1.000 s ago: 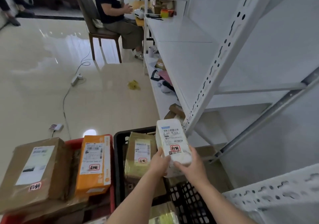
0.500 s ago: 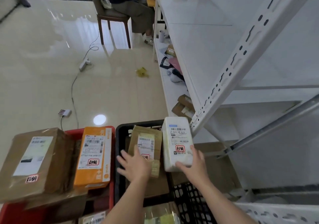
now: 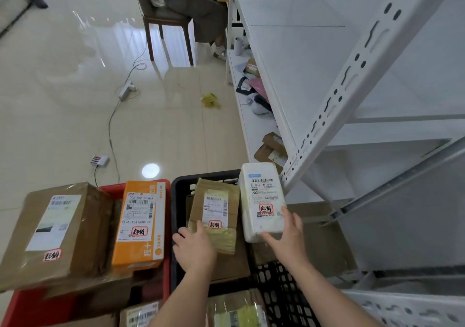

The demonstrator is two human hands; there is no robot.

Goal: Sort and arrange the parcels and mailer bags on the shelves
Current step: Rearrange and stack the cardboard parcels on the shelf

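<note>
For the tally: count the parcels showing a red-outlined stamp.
4: large brown box far left, orange box in red crate, taped brown parcel in black crate, white parcel in right hand. Others may be hidden.
</note>
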